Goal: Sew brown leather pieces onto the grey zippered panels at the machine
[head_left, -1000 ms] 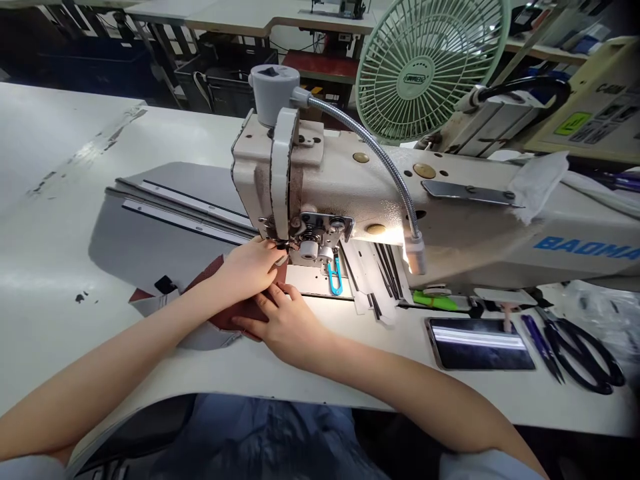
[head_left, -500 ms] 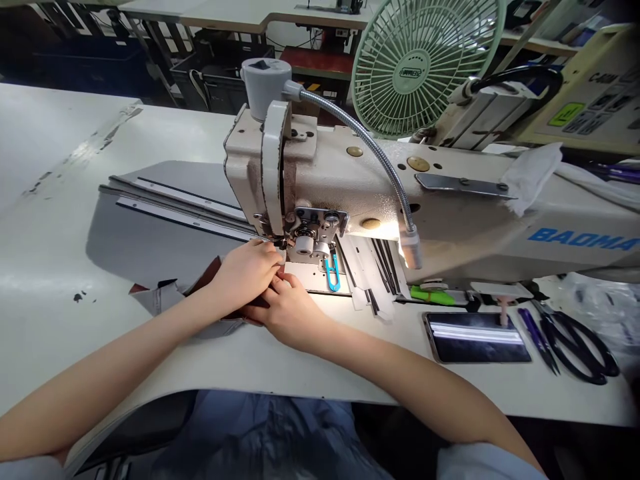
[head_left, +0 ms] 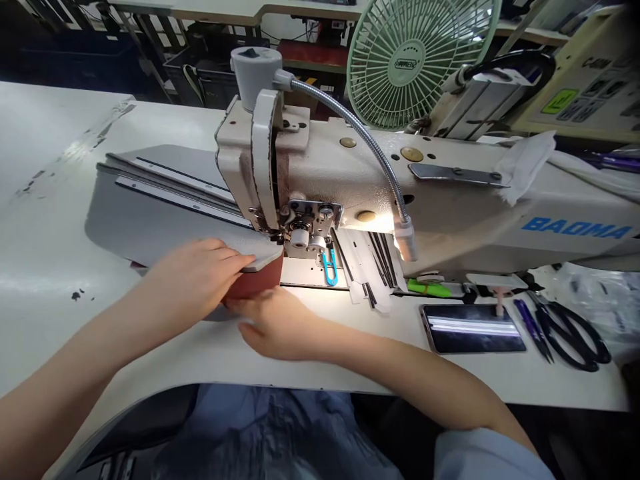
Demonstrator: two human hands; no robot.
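The left hand point(head_left: 200, 277) has moved left from the head of the sewing machine point(head_left: 325, 167), fingers extended over the grey panel point(head_left: 120, 227). More reddish-brown fabric point(head_left: 257, 280) now shows on the panel's near side, the right hand point(head_left: 280, 327) at its near edge, fingers curled; I cannot tell whether either grips.

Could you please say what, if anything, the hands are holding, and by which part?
At near edges, the left hand touches grey fabric, the right hand reddish fabric; whether either is gripped cannot be told.
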